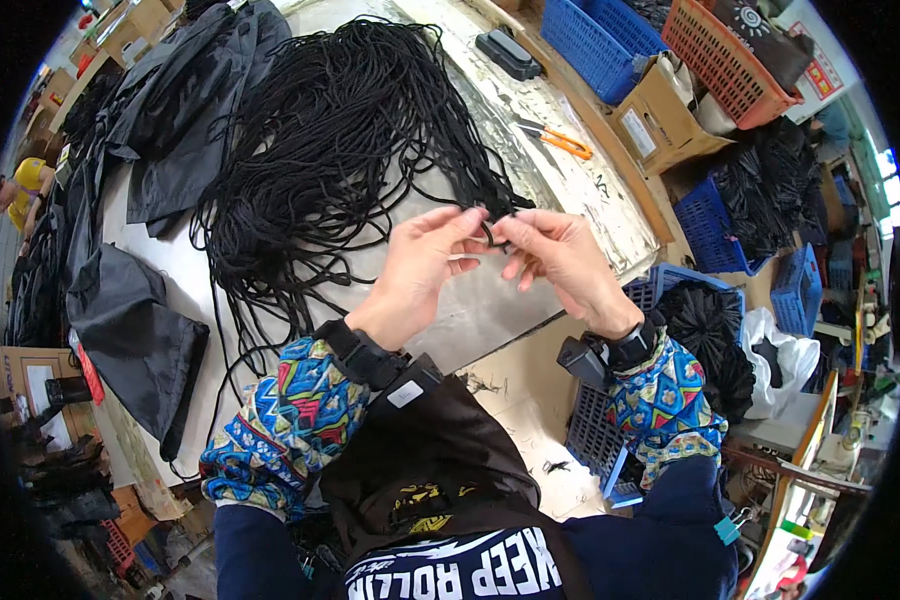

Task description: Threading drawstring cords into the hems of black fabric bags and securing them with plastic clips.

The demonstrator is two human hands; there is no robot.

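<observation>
Over the near edge of the work table (460, 320), my two hands meet with closed fingertips. A short stretch of black cord (489, 233) runs between them. My left hand (417, 262) pinches it between thumb and forefinger. Thumb and fingers of my right hand (570, 262) close on the cord from the other side, its lower fingers curled loosely. What exactly lies at the fingertips is partly hidden. Just beyond my hands spreads a large tangled heap of black cords (320, 130), with loose strands trailing toward me.
Black fabric pieces (135, 320) lie at the table's left. An orange-handled cutter (560, 140) and a dark oblong case (508, 54) rest at the far right. Beyond the edge stand a blue basket (600, 45), an orange basket (725, 65), a cardboard box (660, 120) and black bundles (705, 325).
</observation>
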